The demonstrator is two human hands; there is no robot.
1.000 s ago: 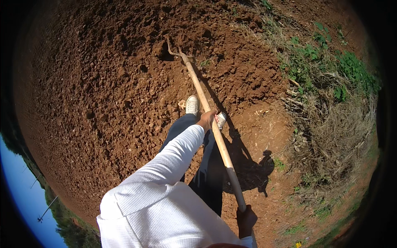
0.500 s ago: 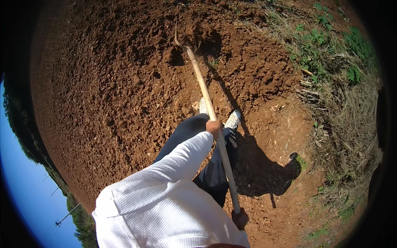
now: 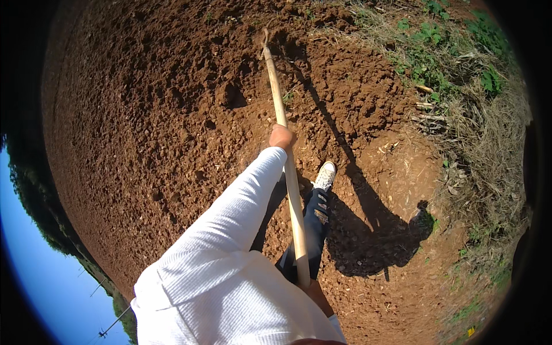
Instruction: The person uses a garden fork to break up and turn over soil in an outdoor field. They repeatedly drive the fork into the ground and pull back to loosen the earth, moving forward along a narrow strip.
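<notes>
Tool: a long pale wooden handle with a small metal hoe head [image 3: 286, 155] is seen running from the lower middle of the view up to the tilled ground near the top.
Tool head: the metal end [image 3: 265, 39] is set against the clods of the red-brown tilled soil [image 3: 155, 126]; how deep it sits cannot be told.
Left hand [image 3: 282, 138]: it is wrapped around the handle about halfway along, fingers closed on the wood, at the end of a white ribbed sleeve [image 3: 230, 218] stretched forward.
Right hand [image 3: 315, 293]: it is clamped on the butt end of the handle, close to the body, and partly hidden by the white garment.
Leg and shoe: a dark blue trouser leg [image 3: 313, 221] with a white shoe [image 3: 325, 175] is planted on the soil just right of the handle.
Shadow: a dark shadow of the person and of the handle [image 3: 368, 230] is cast on the ground to the right of the shoe.
Ground at right: dry straw-coloured grass with green weeds [image 3: 460, 98] is found along the edge of the tilled patch.
Lower left rim: blue sky [image 3: 52, 287] and a dark line of trees are bent along the edge of the view.
</notes>
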